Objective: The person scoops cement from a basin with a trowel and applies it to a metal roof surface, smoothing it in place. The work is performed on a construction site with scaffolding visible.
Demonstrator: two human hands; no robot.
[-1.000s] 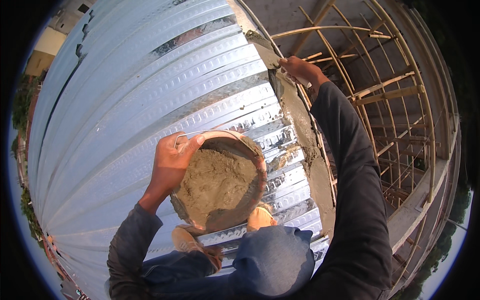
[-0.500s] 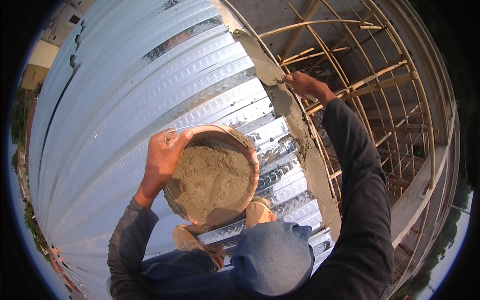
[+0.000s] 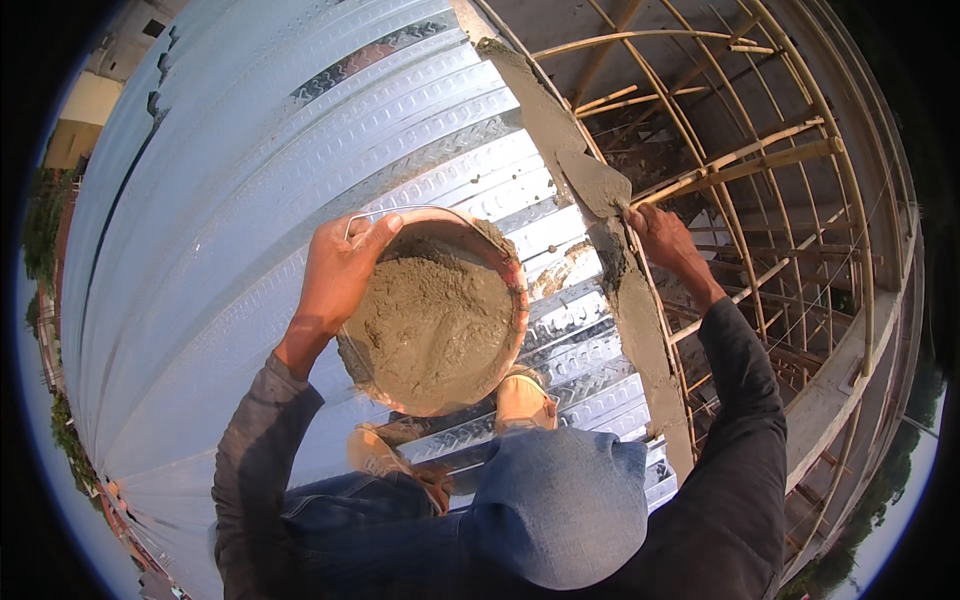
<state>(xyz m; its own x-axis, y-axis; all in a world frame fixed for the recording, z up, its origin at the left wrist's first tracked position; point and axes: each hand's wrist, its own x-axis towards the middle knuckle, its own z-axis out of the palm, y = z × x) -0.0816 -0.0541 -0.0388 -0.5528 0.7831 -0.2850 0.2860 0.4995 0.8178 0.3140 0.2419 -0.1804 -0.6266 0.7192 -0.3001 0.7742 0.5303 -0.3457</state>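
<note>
My left hand (image 3: 343, 268) is closed on the rim and wire handle of a round orange bucket (image 3: 521, 318). Wet grey-brown mortar (image 3: 430, 320) fills much of the bucket, which tilts toward me. On the right, my right hand (image 3: 664, 238) grips a trowel (image 3: 594, 184); its handle is mostly hidden in my fingers. The trowel's blade is coated with mortar and lies against the mortar strip (image 3: 545, 118) along the edge of the metal decking (image 3: 420, 120). Farther along, that strip looks smooth; nearer the trowel it is rougher.
Ribbed decking spreads to the left, with mortar splashes near its edge. Past the edge is a drop with bamboo scaffolding (image 3: 740, 165) and a concrete beam (image 3: 830, 400). My shoes (image 3: 524, 402) stand on the decking, close behind the bucket, by my bent denim knee (image 3: 560, 505).
My right hand and the trowel have come nearer to me and slightly right along the edge. Smooth mortar shows where the blade was. The bucket sits slightly higher in view, still held by my left hand.
</note>
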